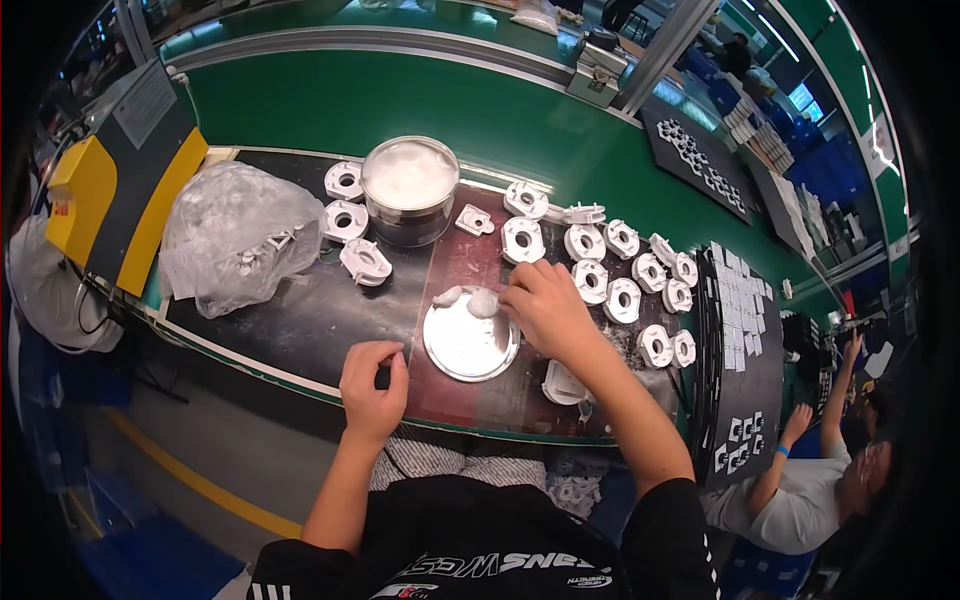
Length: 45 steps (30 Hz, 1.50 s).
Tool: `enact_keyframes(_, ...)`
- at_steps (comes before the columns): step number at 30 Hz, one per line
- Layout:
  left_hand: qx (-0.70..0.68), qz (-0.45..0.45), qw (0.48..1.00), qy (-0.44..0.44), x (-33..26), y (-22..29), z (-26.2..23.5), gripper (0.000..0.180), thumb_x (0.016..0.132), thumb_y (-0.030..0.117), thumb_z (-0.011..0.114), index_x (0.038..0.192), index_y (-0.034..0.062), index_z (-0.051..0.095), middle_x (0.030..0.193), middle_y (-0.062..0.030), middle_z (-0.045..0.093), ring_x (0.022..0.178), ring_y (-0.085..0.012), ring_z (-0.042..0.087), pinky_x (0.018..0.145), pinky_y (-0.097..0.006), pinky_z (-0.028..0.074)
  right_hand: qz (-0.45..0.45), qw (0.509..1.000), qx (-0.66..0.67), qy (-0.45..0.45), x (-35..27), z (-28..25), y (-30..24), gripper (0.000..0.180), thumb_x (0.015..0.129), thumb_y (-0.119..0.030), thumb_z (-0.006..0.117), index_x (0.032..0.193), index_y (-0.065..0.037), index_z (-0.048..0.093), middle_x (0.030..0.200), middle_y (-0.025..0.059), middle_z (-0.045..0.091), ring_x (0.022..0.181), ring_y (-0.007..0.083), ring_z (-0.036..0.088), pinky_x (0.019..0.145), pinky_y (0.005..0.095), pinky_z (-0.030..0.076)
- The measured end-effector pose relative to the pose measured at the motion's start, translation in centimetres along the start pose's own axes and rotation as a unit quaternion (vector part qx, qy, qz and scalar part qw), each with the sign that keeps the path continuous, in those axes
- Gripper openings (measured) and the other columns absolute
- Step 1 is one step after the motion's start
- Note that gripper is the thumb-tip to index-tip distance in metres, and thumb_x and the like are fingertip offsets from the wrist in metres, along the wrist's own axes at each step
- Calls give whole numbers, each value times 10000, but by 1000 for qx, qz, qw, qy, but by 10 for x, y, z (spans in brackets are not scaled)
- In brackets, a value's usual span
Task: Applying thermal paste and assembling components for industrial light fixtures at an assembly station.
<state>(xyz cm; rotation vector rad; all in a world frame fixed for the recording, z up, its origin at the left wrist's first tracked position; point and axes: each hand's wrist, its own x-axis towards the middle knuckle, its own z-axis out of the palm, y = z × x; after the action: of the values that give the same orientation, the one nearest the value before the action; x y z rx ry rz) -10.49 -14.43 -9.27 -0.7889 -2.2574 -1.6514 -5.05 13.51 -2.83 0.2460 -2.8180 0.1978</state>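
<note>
The right hand (543, 305) is obscuring whether it is touching the white wad (483, 303), the right forearm (625, 400) is partly covering a white piece (562, 384), the cloudy bag (225, 195) is blurring the pieces inside (248, 262), and the lower edge is cutting off the black shirt (460, 530).

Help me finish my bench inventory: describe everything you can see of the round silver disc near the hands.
The disc is round and silver, with a shiny, metal-looking face, bright glare and a thin rim. It lies flat on the reddish-brown part of the work surface. Whitish lumps overlap its far edge, hiding part of the rim. The right hand is by its far right edge; whether it touches is unclear. The left hand is apart from it, to its left.
</note>
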Motion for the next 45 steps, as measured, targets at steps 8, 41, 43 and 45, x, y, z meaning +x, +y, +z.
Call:
enact_keyframes(8, 1, 7, 1000, -3, 2, 0, 0, 161, 860, -47, 684, 1010, 8, 695, 926, -123, 684, 800, -269, 639, 731, -362, 522, -2, 1000, -9, -11, 4, 3, 2, 125, 792, -138, 806, 903, -115, 751, 956, 20, 596, 930, 232, 563, 792, 380, 402)
enact_keyframes(41, -350, -158, 858, -342, -46, 122, 94, 190, 977, 117, 721, 1147, 32, 706, 939, -32, 675, 765, -99, 575, 670, -254, 456, 221, 729, 630, 150, -158, -58, -56, 147, 944, -16, 744, 1081, 29, 715, 1049, 68, 644, 950, 136, 605, 797, 266, 491)
enact_keyframes(43, -353, -156, 857, -341, -50, 124, 95, 170, 977, 121, 727, 1118, 28, 704, 897, -15, 684, 736, -83, 566, 660, -248, 456, 218, 739, 621, 147, -162, -62, -56, 151, 942, -16, 747, 1083, 29, 718, 1053, 67, 642, 959, 138, 602, 813, 268, 483)
enact_keyframes(45, -339, -153, 864, -339, -47, 131, 92, 166, 975, 120, 730, 1113, 31, 711, 898, -15, 690, 737, -79, 570, 656, -247, 457, 216, 747, 612, 143, -168, -63, -56, 156, 940, -17, 751, 1086, 30, 721, 1056, 65, 640, 968, 141, 599, 828, 270, 476)
